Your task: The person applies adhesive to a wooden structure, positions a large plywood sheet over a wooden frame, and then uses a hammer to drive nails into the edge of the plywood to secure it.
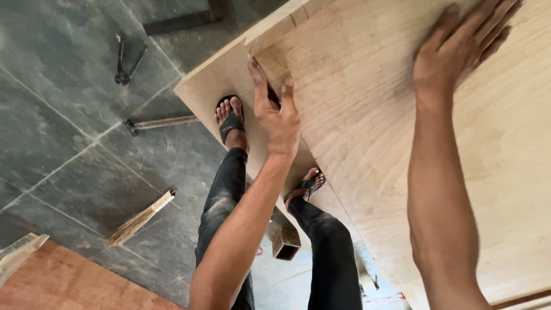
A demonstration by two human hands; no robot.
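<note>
Two plywood sheets: upper sheet (402, 126), pale, filling 1–5 o'clock. Your left hand (275, 112) grips its edge, fingers curled; right hand (459, 43) flat, fingers spread. One broom (138, 218), 8 o'clock.

two plywood sheets: the upper sheet (402, 115) lies over the lower sheet (224, 80). two hands: the left hand (275, 112) at the upper sheet's edge and the right hand (459, 43) flat on its face. two feet in black sandals, the left foot (231, 121) and the right foot (305, 186). on the floor (69, 86): one small broom (140, 218), one hammer (160, 122), one black metal tool (126, 60), and one square metal tube (285, 242).
</note>
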